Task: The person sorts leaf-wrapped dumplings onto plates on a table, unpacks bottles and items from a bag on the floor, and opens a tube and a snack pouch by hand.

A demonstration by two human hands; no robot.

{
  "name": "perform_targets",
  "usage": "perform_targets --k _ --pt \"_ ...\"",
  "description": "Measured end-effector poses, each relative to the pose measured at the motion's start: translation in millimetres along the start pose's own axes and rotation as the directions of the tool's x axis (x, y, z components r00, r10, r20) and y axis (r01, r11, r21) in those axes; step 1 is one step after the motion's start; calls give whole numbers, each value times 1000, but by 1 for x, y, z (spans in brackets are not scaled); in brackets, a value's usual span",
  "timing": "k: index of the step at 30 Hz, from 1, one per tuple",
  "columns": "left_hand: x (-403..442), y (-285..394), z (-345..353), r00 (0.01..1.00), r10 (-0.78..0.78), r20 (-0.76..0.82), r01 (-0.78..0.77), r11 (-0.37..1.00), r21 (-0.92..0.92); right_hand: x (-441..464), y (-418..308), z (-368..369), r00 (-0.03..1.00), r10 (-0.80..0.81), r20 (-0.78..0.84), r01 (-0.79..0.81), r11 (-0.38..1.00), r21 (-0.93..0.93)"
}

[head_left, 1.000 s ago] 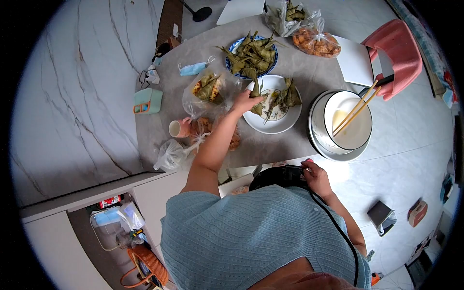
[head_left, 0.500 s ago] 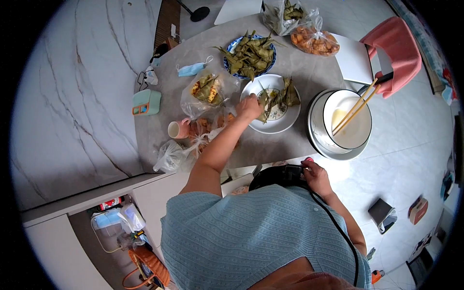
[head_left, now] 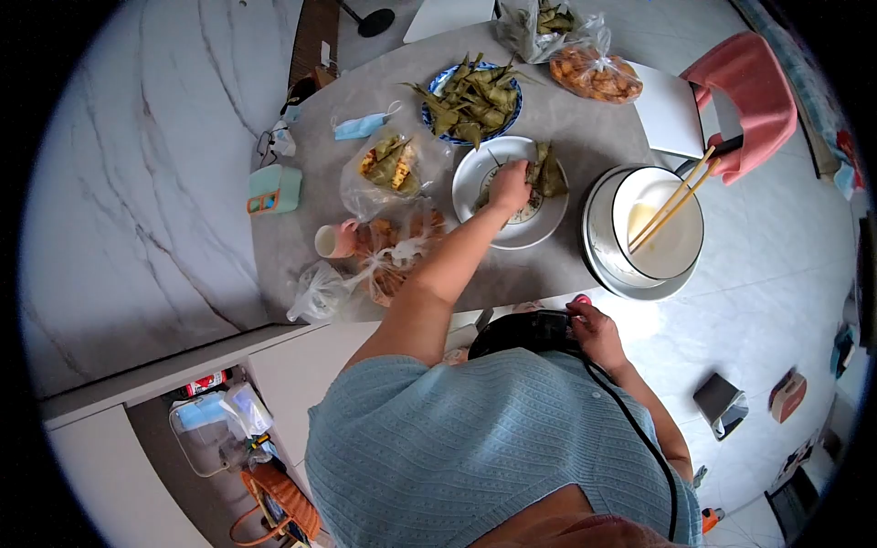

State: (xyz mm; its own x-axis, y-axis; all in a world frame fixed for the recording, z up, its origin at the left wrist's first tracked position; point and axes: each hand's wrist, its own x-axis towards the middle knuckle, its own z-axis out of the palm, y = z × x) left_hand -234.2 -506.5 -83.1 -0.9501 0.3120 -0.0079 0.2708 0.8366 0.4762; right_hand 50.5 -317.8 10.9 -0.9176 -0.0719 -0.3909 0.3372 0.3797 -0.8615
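My left hand (head_left: 510, 189) reaches into a white plate (head_left: 468, 215), its fingers closed around green zongzi leaves that it mostly covers. Beside its fingertips, at the plate's right side, sits a leaf-wrapped zongzi (head_left: 551, 175). Dark specks or a printed pattern show on the plate's bottom. Near my waist my right hand (head_left: 598, 336) is closed by a black device or pouch (head_left: 525, 332). A small red-pink thing (head_left: 583, 300) shows at its fingertips; what exactly it grips I cannot make out.
A blue-rimmed bowl of zongzi (head_left: 473, 100) stands behind the plate. Plastic bags of food (head_left: 596, 75) lie around the table (head_left: 539, 274). To the right is a white pot (head_left: 674, 251) with chopsticks (head_left: 671, 205). A pink cup (head_left: 336, 240) and a face mask (head_left: 362, 126) are at left.
My left hand has moved right across the plate, from its left side toward the zongzi, and the leaves there are now mostly covered. My right hand stays by my waist.
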Motion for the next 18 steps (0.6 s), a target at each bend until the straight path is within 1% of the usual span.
perform_targets --k 1,3,4,5,6,7,8,9,10,11,12,13,15,18 --pt "1 -2 -2 1000 4 2 -4 1000 -1 -1 0 -1 1000 -2 -3 2 1000 5" --pt "5 -8 -22 979 -169 111 192 950 -247 -3 -9 -5 1000 14 -18 -15 1000 -14" --pt "4 -6 -40 940 -222 257 314 856 -410 -4 -13 -6 999 29 -27 -30 999 -35" --pt "6 -23 -32 941 -221 257 313 858 -407 -5 -14 -7 999 28 -28 -29 999 -31" --pt "8 -51 -12 928 -220 302 371 635 -678 -4 -14 -8 998 62 -17 -62 998 -20" --pt "6 -49 -25 917 -201 343 394 328 -859 -4 -13 -8 996 94 -5 -94 996 -11" --pt "-1 -46 -36 902 -130 411 422 75 -903 -4 -12 -8 996 90 -5 -90 996 -9" --pt "-3 -47 -46 904 -131 408 419 78 -904 -3 -11 -8 999 52 -8 -53 999 -15" --pt "-5 -47 -55 892 -33 450 446 -93 -890 -2 -11 -8 1000 14 -10 -14 1000 -22" --pt "-6 -46 -63 878 72 473 475 -258 -841 -1 -11 -8 1000 11 -9 -11 1000 -22" --pt "-8 -42 -73 874 112 473 484 -301 -822 -1 -13 -9 1000 27 5 -27 999 -43" --pt "-7 -38 -79 875 110 471 481 -302 -823 0 -15 -10 999 44 18 -42 997 -65" --pt "-7 -33 -87 880 152 450 473 -373 -798 1 -9 -8 1000 26 13 -26 997 -68" --pt "-1 -31 -97 871 146 469 489 -336 -805 2 -3 -5 1000 -6 -1 6 998 -69"
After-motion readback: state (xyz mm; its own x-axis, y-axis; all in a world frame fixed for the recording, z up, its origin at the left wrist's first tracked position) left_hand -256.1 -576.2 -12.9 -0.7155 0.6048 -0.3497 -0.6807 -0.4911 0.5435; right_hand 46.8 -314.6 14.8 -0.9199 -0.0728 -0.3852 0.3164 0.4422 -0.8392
